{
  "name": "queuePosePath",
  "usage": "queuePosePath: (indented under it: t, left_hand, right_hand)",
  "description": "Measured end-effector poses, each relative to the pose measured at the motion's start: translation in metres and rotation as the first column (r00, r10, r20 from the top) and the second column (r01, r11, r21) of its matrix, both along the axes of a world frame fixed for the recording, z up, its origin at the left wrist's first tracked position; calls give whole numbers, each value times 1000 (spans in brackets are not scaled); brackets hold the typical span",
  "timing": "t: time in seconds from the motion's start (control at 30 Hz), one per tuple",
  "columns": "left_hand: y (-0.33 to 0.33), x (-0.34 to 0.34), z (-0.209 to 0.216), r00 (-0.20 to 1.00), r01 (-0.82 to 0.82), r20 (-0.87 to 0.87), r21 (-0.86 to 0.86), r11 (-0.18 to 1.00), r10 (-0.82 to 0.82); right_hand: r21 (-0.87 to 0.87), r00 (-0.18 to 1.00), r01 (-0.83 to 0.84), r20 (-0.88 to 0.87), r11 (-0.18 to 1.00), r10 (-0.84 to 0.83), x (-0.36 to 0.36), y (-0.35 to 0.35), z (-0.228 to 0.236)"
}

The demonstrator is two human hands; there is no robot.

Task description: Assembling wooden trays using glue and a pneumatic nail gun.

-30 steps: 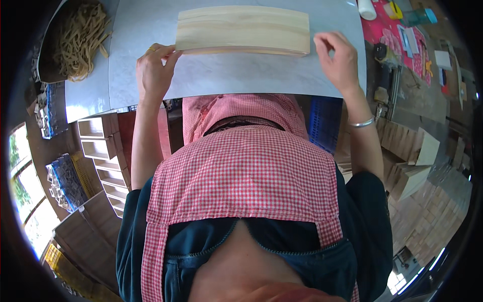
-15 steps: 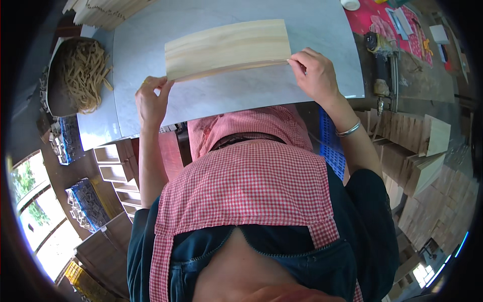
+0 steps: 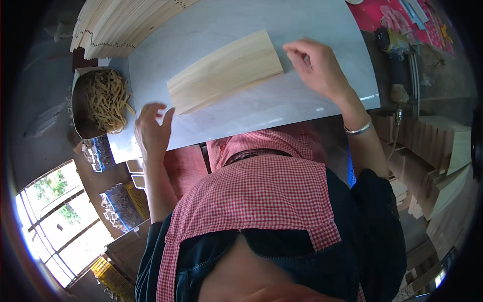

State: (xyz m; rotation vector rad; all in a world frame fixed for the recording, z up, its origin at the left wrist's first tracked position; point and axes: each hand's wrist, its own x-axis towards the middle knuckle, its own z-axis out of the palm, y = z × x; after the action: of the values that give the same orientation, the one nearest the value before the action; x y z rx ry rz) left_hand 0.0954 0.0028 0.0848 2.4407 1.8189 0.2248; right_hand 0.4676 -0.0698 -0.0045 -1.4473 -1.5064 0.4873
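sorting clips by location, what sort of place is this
Probably a woodworking workshop: a rectangular pale wooden piece lies on a grey marbled table, long pale wooden strips are stacked at the far left, and brown wooden pieces sit at the right.

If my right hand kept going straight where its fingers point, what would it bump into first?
Probably the near end of the pale wooden piece, just left of your right hand. Height is hard to judge, so it might pass over.

Tabletop (image 3: 221, 25): pale grey, glossy, across the upper middle of the frame
Board (image 3: 226, 70): pale wood, lying aslant, upper centre
Stacked boards (image 3: 121, 25): upper left
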Motion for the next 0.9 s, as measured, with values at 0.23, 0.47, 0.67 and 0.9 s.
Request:
queuePosePath:
  t: [0.23, 0.47, 0.67, 0.9]
  left_hand:
    - [16, 137, -33, 753, 645, 101, 76, 760, -650]
    - [31, 167, -58, 718, 669, 202, 66, 741, -666]
    - [36, 165, -77, 700, 655, 311, 80, 752, -643]
    - [32, 166, -74, 712, 629, 340, 81, 773, -615]
  right_hand:
    - [145, 967, 243, -108, 959, -229, -27, 41, -27]
    - [60, 961, 269, -81, 961, -264, -38, 47, -27]
    - [87, 953, 302, 7, 949, -304, -47, 50, -27]
    - [99, 959, 274, 47, 957, -280, -39, 49, -23]
